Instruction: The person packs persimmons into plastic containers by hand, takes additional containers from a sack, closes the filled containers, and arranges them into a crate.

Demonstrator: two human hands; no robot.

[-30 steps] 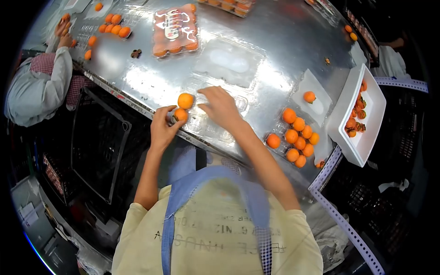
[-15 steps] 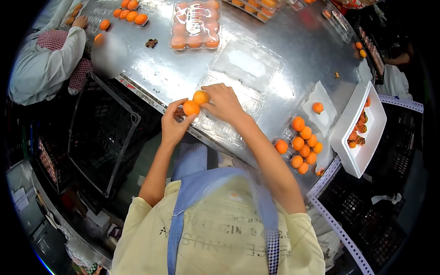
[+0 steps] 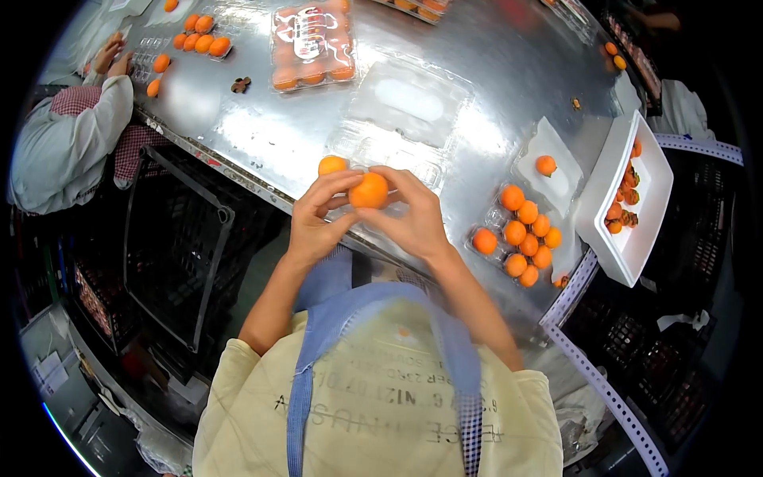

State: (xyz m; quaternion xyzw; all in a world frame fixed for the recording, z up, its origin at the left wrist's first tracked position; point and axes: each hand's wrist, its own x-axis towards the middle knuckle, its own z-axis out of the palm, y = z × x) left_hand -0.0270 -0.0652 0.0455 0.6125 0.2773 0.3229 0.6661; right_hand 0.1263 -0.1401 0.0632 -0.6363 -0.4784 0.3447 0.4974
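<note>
An orange fruit [image 3: 369,191] is held between the fingertips of my left hand [image 3: 319,219] and my right hand [image 3: 411,213], above the table's near edge. Just behind my left fingers, a second orange fruit [image 3: 332,165] sits in the near part of an open clear plastic tray [image 3: 397,163]. The tray's lid [image 3: 409,99] lies folded back on the metal table. My hands and the held fruit hide part of the tray's near end.
A closed pack of fruit [image 3: 313,44] lies at the back. To the right are a partly filled tray [image 3: 497,215], a white sheet with one fruit [image 3: 556,187] and a white foam box [image 3: 592,215]. A co-worker's sleeve [image 3: 111,107] is at the left.
My left hand has moved right and my right hand has turned in toward it. One fruit is now between both hands, away from the other fruit, which stays in the tray.
</note>
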